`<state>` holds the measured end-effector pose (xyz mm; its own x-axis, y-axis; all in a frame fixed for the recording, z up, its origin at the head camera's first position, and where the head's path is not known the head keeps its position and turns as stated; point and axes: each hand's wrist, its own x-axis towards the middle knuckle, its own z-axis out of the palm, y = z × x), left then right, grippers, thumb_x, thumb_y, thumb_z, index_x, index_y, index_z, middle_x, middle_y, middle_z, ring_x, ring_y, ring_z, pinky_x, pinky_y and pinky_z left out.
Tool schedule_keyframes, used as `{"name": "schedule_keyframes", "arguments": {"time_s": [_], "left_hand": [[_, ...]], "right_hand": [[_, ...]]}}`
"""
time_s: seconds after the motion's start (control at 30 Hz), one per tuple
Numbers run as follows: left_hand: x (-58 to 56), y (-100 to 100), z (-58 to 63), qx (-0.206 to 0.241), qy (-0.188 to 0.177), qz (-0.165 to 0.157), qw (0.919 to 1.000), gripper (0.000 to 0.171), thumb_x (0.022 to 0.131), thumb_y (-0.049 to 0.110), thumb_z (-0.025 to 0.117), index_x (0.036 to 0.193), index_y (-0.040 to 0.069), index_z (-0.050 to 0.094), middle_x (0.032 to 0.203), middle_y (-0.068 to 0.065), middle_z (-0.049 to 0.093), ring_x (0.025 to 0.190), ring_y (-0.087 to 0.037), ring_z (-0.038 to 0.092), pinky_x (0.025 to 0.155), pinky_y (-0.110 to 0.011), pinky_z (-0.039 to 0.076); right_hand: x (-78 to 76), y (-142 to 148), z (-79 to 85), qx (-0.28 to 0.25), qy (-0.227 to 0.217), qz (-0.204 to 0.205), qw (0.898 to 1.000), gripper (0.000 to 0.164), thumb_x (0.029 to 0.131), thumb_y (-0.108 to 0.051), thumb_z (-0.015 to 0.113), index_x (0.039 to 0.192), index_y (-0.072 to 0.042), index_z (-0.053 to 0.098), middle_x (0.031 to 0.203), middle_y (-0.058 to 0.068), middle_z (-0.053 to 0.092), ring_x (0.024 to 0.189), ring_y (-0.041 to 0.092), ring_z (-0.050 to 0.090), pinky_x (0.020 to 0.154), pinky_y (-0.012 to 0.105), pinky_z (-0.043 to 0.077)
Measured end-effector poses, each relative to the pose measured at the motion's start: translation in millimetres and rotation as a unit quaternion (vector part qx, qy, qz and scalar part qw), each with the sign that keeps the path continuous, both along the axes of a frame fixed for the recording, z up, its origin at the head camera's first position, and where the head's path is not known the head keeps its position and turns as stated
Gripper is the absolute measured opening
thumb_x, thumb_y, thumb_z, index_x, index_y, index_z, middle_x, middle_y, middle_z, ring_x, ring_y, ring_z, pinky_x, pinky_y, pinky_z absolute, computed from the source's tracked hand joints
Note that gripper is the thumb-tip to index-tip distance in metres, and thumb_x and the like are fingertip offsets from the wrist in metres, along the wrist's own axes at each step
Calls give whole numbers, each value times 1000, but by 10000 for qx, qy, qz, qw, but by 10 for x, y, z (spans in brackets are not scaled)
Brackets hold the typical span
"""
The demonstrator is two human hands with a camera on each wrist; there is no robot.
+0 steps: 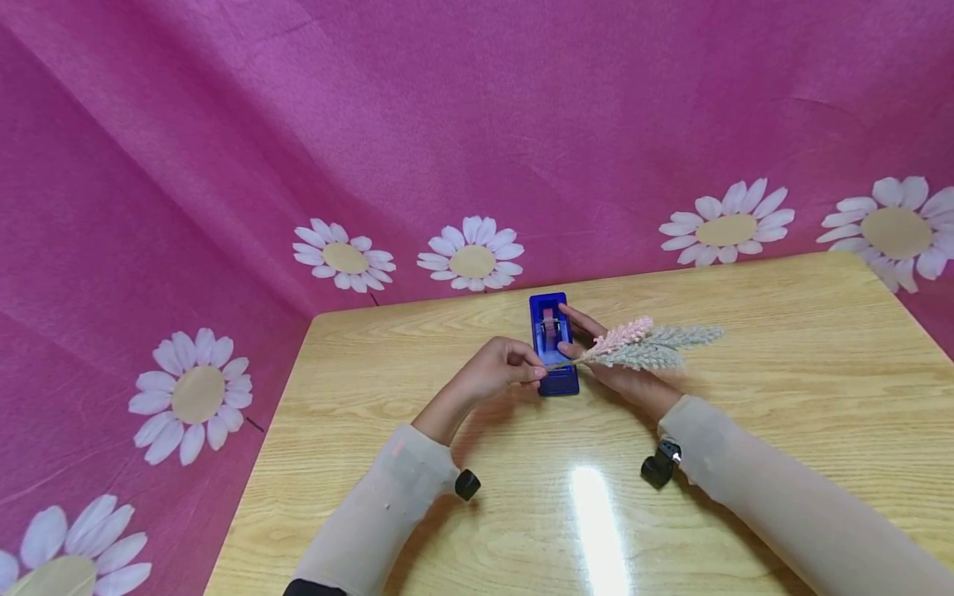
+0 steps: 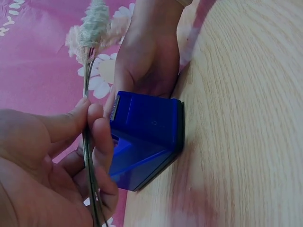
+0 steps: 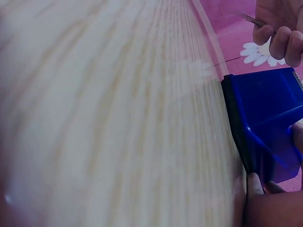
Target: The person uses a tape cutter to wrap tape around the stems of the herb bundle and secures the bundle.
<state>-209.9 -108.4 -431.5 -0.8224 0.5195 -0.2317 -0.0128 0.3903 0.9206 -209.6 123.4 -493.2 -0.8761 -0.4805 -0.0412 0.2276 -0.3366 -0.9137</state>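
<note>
Left hand (image 1: 501, 364) pinches flower stems (image 2: 89, 163); right hand (image 1: 624, 383) touches blue dispenser (image 2: 149, 123), grip unclear; cloth (image 2: 42, 52) shows "RYIN".

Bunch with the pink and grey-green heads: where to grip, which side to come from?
The bare stems, from the person's left. In the head view the fluffy heads point right and the stems run left, over the blue tape dispenser. The stems are thin and bunched, so a fingertip pinch, as the left hand has now, probably suits; gripping the heads might crush them.
</note>
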Motion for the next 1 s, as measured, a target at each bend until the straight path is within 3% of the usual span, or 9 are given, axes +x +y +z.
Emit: {"name": "schedule_keyframes", "arguments": {"time_s": [0.03,0.07,0.13,0.3,0.43,0.53,0.73,0.93,1.0], "left_hand": [[-2,0,-2,59,-21,25,10000,12,99,-2,65,100,-11,72,89,-24,71,81,-35,69,90,-57,57],[-3,0,-2,117,-47,54,9999,11,99,-2,65,100,-12,71,87,-25,70,77,-31,67,88,-57,57],[-5,-1,-1,132,-43,82,9999,9,98,-3,66,99,-11,71,86,-26,70,71,-25,63,83,-54,59],[-8,-4,17,-8,59,-9,10000,13,100,1,65,102,-8,74,87,-23,74,69,-20,60,63,-32,47],[-14,-2,30,-33,30,-129,9999,23,105,5,58,106,-9,76,82,-14,76,65,-16,49,60,-24,38],[-20,0,33,-56,38,-155,9999,25,106,5,55,108,-9,76,80,-9,76,68,-19,48,63,-26,40],[-30,8,21,-120,88,-53,9999,19,103,4,61,104,-8,76,82,-11,76,79,-28,58,70,-37,46],[-45,23,7,156,-207,201,9995,14,99,-1,65,102,-13,73,82,-6,73,78,-20,71,91,-53,57],[-58,28,-4,309,-350,244,9986,13,99,-3,64,103,-14,71,79,-4,72,73,-15,70,91,-52,58]], "right_hand": [[-35,-1,-50,-98,6,-7,10000,69,107,-49,49,166,-24,22,173,4,13,159,25,5,127,51,4],[-59,-8,-54,1150,681,-158,9909,66,109,-42,49,166,-24,22,173,7,11,159,29,3,127,54,4],[-106,-29,-82,2194,1384,-447,9647,68,107,-33,55,166,-25,22,173,12,11,158,36,4,125,60,6],[-131,-55,-102,2142,1720,-647,9593,68,106,-23,59,165,-16,26,168,22,22,155,44,16,123,63,13],[-117,-46,-89,2154,1579,-612,9617,64,108,-26,55,165,-16,26,169,20,22,156,42,13,123,63,11],[-99,-56,-53,2199,1466,-592,9626,65,108,-27,54,165,-17,24,170,19,17,157,42,9,123,64,9],[-24,-140,111,1898,1935,-928,9581,67,101,2,58,158,8,23,155,42,31,146,57,27,120,66,20],[-52,-110,68,2365,1977,-841,9476,67,104,-7,58,162,0,25,160,36,29,148,54,27,121,64,20],[-98,-97,-2,2392,1971,-844,9470,67,104,-9,60,162,-2,26,162,33,27,148,53,26,121,63,21]]}}
